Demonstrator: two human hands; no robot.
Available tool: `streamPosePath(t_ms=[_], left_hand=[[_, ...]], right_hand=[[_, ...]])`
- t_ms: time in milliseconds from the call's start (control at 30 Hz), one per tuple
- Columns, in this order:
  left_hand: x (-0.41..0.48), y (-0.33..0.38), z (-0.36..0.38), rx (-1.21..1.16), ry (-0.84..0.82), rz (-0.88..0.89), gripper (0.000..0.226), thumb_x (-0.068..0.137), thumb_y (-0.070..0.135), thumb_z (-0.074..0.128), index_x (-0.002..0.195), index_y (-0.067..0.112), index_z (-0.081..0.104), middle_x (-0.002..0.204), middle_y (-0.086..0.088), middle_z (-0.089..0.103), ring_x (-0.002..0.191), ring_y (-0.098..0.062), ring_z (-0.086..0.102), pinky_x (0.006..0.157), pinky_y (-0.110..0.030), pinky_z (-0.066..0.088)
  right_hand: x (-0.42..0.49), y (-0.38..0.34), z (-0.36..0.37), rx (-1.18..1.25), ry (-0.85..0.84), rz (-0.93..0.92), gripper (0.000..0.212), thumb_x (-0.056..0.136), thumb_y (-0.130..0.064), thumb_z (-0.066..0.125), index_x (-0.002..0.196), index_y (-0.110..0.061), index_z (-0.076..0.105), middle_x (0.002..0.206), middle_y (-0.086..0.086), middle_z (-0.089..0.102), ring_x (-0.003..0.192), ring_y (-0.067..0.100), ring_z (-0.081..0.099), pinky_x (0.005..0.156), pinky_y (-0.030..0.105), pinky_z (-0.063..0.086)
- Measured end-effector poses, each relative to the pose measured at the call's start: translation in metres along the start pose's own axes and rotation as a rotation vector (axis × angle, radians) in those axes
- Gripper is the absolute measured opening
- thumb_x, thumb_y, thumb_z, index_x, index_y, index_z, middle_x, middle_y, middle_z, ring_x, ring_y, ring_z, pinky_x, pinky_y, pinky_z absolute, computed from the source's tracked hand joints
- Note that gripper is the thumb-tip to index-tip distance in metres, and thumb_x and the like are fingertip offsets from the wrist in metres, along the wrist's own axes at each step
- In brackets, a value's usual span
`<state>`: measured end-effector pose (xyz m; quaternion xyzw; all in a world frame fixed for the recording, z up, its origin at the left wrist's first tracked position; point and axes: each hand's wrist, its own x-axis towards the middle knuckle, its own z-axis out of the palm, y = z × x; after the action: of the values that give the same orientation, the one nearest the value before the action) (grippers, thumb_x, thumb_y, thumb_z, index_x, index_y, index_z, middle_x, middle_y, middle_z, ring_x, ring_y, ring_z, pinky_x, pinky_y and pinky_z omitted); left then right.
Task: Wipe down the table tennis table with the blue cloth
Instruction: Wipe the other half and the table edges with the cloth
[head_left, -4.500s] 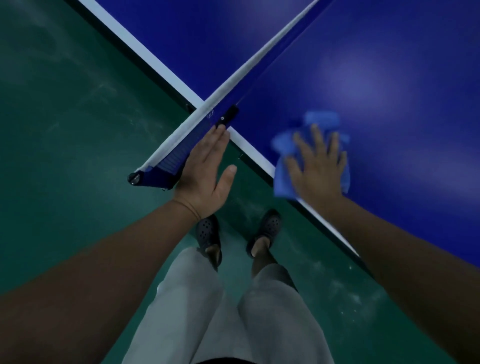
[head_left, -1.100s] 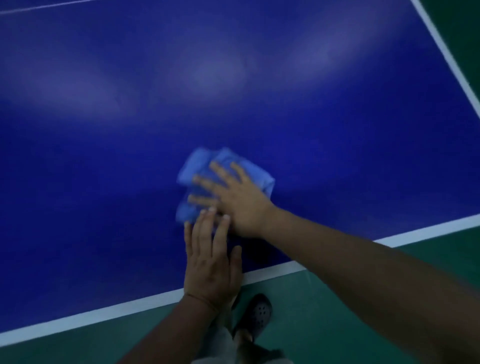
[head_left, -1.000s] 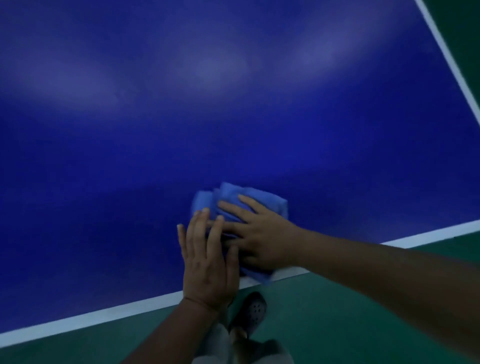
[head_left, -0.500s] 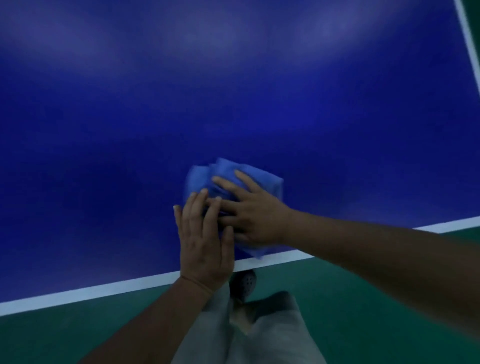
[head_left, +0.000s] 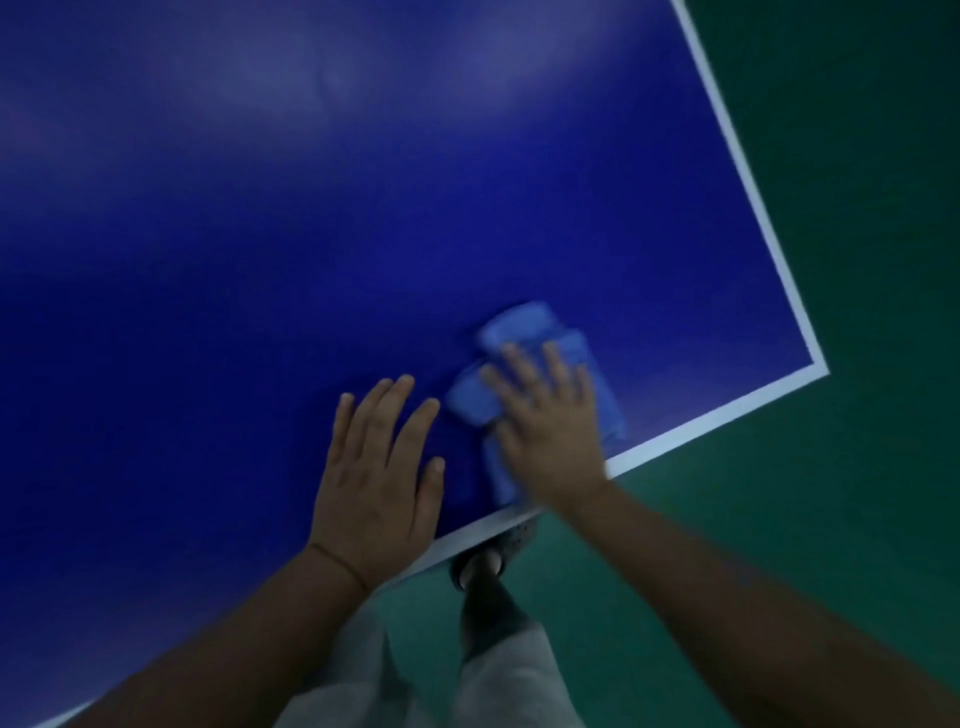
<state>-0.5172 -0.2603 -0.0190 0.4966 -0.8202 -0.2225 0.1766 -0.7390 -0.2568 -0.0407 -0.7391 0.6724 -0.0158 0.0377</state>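
The dark blue table tennis table fills most of the view, edged with a white line. A crumpled light blue cloth lies on it near the front edge, close to the right corner. My right hand presses flat on the cloth with fingers spread and straight; the cloth shows beyond the fingertips and at both sides. My left hand rests flat on the bare table just left of the cloth, fingers straight, heel at the white edge line.
The table's right corner lies a short way right of the cloth. Green floor surrounds the table at the right and front. My legs in light trousers and a dark shoe stand right below the front edge.
The cloth and my right hand have slid rightwards towards the table corner. My two hands, overlapping half a second ago, now lie apart side by side. The table corner has come into view.
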Motion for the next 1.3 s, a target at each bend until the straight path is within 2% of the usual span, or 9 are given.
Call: streamPosePath(t_ms=[200, 367, 567, 767, 833, 1000, 1067, 1200, 1300], left_hand=[[0.077, 0.069, 0.044, -0.016, -0.112, 0.121, 0.049, 0.102, 0.031, 0.037, 0.141, 0.004, 0.050, 0.154, -0.019, 0.039, 0.144, -0.034, 0.034, 0.125, -0.043, 0.015], [0.121, 0.122, 0.088, 0.005, -0.172, 0.129, 0.050, 0.103, 0.032, 0.033, 0.141, 0.004, 0.050, 0.152, -0.018, 0.042, 0.142, -0.033, 0.038, 0.123, -0.047, 0.020], [0.128, 0.141, 0.116, 0.201, -0.250, 0.202, 0.053, 0.102, 0.036, 0.031, 0.142, 0.006, 0.050, 0.151, -0.016, 0.044, 0.145, -0.032, 0.035, 0.122, -0.050, 0.018], [0.128, 0.141, 0.122, 0.257, -0.154, 0.149, 0.057, 0.102, 0.034, 0.032, 0.148, 0.000, 0.034, 0.157, -0.022, 0.032, 0.148, -0.037, 0.027, 0.124, -0.050, 0.012], [0.131, 0.141, 0.123, 0.271, -0.167, 0.138, 0.061, 0.102, 0.036, 0.030, 0.151, 0.000, 0.030, 0.160, -0.022, 0.027, 0.150, -0.037, 0.023, 0.125, -0.050, 0.010], [0.132, 0.141, 0.126, 0.345, -0.247, 0.176, 0.059, 0.103, 0.041, 0.025, 0.155, 0.013, 0.030, 0.163, -0.017, 0.024, 0.152, -0.035, 0.018, 0.123, -0.052, 0.010], [0.133, 0.141, 0.128, 0.357, -0.257, 0.186, 0.058, 0.105, 0.042, 0.023, 0.153, 0.012, 0.036, 0.162, -0.018, 0.026, 0.152, -0.037, 0.020, 0.122, -0.054, 0.011], [0.132, 0.141, 0.127, 0.368, -0.269, 0.198, 0.060, 0.106, 0.043, 0.016, 0.148, 0.008, 0.042, 0.159, -0.021, 0.029, 0.149, -0.041, 0.024, 0.121, -0.055, 0.014], [0.135, 0.142, 0.126, 0.367, -0.298, 0.180, 0.060, 0.104, 0.043, 0.023, 0.150, 0.010, 0.043, 0.160, -0.021, 0.028, 0.150, -0.040, 0.021, 0.121, -0.054, 0.012]], right_hand=[[0.029, 0.125, -0.026, 0.069, 0.026, 0.960, 0.054, 0.104, -0.044, 0.029, 0.157, -0.033, 0.030, 0.167, -0.003, 0.017, 0.154, 0.031, 0.011, 0.120, 0.058, 0.016], [-0.005, 0.113, -0.012, -0.001, -0.057, 0.155, 0.054, 0.095, -0.045, 0.036, 0.146, -0.032, 0.044, 0.162, -0.003, 0.032, 0.149, 0.034, 0.027, 0.114, 0.059, 0.028], [0.001, 0.245, -0.027, 0.118, 0.016, 1.040, 0.052, 0.105, -0.046, 0.025, 0.156, -0.036, 0.030, 0.167, -0.005, 0.016, 0.154, 0.029, 0.009, 0.120, 0.056, 0.014], [0.043, 0.183, -0.008, 0.083, 0.038, 0.128, 0.051, 0.100, -0.048, 0.034, 0.146, -0.033, 0.051, 0.159, -0.003, 0.038, 0.149, 0.034, 0.029, 0.114, 0.060, 0.024], [0.073, 0.209, -0.011, 0.069, 0.056, 0.015, 0.050, 0.098, -0.047, 0.035, 0.141, -0.034, 0.056, 0.156, -0.002, 0.044, 0.146, 0.034, 0.035, 0.112, 0.059, 0.026], [0.063, 0.293, -0.019, 0.139, 0.084, 0.829, 0.051, 0.103, -0.045, 0.031, 0.152, -0.035, 0.041, 0.164, -0.003, 0.028, 0.152, 0.033, 0.020, 0.118, 0.057, 0.020], [0.035, 0.262, -0.018, 0.065, 0.102, 0.762, 0.052, 0.101, -0.046, 0.034, 0.151, -0.033, 0.042, 0.164, -0.003, 0.029, 0.150, 0.035, 0.022, 0.114, 0.058, 0.023], [0.013, 0.223, -0.006, 0.062, 0.028, 0.091, 0.051, 0.096, -0.043, 0.043, 0.143, -0.030, 0.054, 0.158, 0.000, 0.041, 0.144, 0.036, 0.036, 0.106, 0.054, 0.033], [-0.005, 0.282, -0.014, 0.008, 0.136, 0.610, 0.047, 0.098, -0.038, 0.039, 0.140, -0.026, 0.057, 0.153, 0.005, 0.048, 0.134, 0.038, 0.047, 0.100, 0.053, 0.043]])
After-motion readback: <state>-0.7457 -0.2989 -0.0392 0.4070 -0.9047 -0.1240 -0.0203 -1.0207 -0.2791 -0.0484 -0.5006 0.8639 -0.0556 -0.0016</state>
